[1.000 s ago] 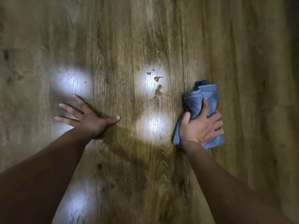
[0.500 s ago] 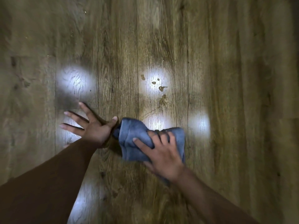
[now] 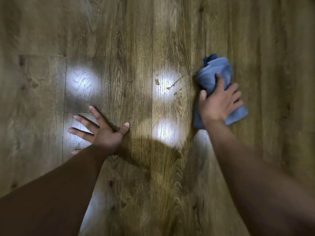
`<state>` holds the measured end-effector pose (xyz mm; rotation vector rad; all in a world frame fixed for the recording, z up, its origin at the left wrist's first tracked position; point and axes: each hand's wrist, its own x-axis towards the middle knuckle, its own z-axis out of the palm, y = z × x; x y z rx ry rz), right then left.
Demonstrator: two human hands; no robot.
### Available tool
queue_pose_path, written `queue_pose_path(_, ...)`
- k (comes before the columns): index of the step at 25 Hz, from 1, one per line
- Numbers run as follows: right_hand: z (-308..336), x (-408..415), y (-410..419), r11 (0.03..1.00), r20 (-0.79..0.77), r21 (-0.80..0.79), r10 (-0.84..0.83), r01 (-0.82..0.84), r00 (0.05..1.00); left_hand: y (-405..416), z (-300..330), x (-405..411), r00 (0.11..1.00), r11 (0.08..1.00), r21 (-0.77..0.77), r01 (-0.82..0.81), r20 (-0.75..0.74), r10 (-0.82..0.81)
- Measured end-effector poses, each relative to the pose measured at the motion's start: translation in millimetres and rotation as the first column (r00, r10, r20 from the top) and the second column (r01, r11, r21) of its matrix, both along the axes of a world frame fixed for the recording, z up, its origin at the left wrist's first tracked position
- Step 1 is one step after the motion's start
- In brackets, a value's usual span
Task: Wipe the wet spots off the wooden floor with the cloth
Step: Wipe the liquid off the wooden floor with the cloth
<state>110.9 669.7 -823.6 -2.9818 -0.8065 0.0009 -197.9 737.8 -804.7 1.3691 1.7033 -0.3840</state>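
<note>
- Right hand point(image 3: 219, 103) is gripping the bunched blue cloth point(image 3: 214, 75), pressing it onto the wooden floor point(image 3: 272, 48).
- Wet spots point(image 3: 167, 86) are lying just left of the cloth, streaks running toward it.
- Left hand point(image 3: 102, 132) is bracing flat, fingers splayed, farther from the spots.

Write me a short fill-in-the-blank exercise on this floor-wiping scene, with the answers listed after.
1. The right hand grips a ____ cloth.
2. The left hand lies flat on the wooden floor with its fingers ____.
3. The wet spots lie on the floor to the ____ of the cloth.

Answers: blue; spread; left
</note>
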Motion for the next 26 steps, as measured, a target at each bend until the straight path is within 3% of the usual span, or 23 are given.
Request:
queue_pose_path(3,3,-84,-10,0.979,-0.002,-0.018,0.204,-0.204,0.979,0,-2,-3,1.000,1.000,-0.015,0.012,0.004,-0.012)
queue_pose_path(7,5,-187,-49,0.799,-0.120,0.012,0.598,-0.601,0.793,-3,-2,10,0.996,0.998,0.043,-0.038,-0.085,0.041)
queue_pose_path(9,4,-178,-53,0.705,-0.136,0.059,0.707,-0.706,0.694,-5,-2,13,0.990,0.996,0.066,-0.065,-0.120,0.072)
queue_pose_path(11,4,-132,-46,0.639,-0.088,-0.010,0.765,-0.769,0.637,-3,-1,9,0.998,0.999,0.018,-0.037,-0.059,0.038)
queue_pose_path(13,3,-66,-34,0.718,-0.044,-0.102,0.688,-0.689,0.724,-1,1,4,1.000,1.000,-0.025,-0.001,-0.016,0.001)
queue_pose_path(16,6,27,-12,0.958,-0.025,-0.053,0.281,-0.282,0.959,0,4,5,1.000,0.999,-0.045,0.001,-0.007,-0.001)
queue_pose_path(19,4,46,10,1.000,-0.055,0.022,-0.021,0.022,0.998,-1,4,4,1.000,0.999,-0.046,0.002,-0.006,-0.003)
queue_pose_path(22,5,-15,9,0.999,-0.008,0.022,0.024,-0.023,1.000,0,0,1,1.000,0.999,-0.049,-0.003,0.004,0.004)
queue_pose_path(26,7,-142,-35,0.916,-0.086,-0.004,0.400,-0.402,0.912,1,-4,0,1.000,1.000,-0.008,-0.013,0.002,0.013)
